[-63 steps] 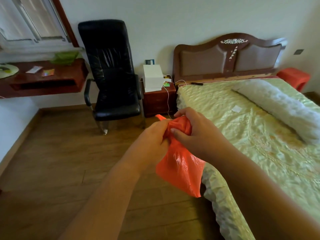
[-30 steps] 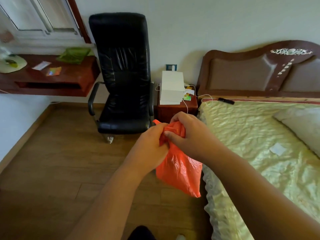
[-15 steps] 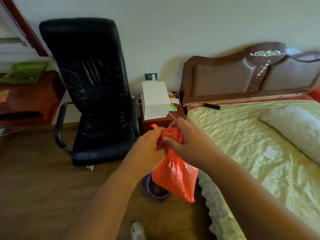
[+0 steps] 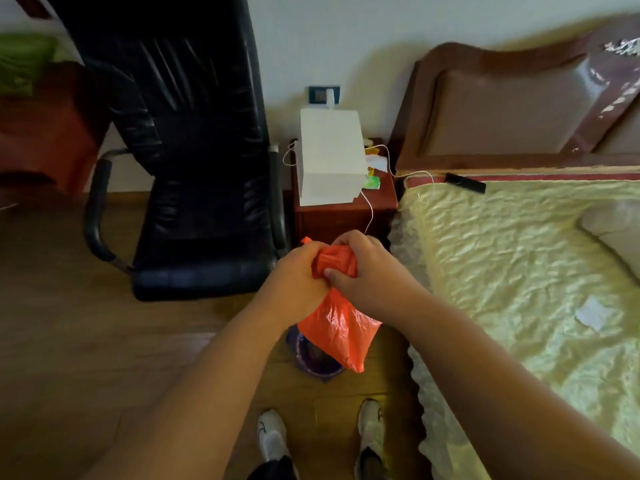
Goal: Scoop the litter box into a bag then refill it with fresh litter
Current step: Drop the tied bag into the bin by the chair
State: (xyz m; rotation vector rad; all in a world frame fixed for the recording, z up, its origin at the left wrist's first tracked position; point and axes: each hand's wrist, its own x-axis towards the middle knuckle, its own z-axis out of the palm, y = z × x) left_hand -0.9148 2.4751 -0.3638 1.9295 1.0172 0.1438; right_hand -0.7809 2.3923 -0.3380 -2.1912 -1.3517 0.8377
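An orange plastic bag (image 4: pixel 337 327) hangs in front of me, bunched at its top. My left hand (image 4: pixel 294 282) grips the bunched top from the left, and my right hand (image 4: pixel 367 271) pinches it from the right. Under the bag, a small dark purple container (image 4: pixel 311 358) stands on the wooden floor, mostly hidden by the bag. No litter box or scoop shows.
A black office chair (image 4: pixel 194 161) stands to the left. A red nightstand (image 4: pixel 346 213) carries a white box (image 4: pixel 329 157) and a cable. The bed (image 4: pixel 519 271) with a green cover fills the right side. My two white shoes (image 4: pixel 273 441) are at the bottom.
The view has moved forward and tilted down: chair and nightstand are closer, and the purple container and my shoes have come into sight. Both hands keep hold of the bag's top.
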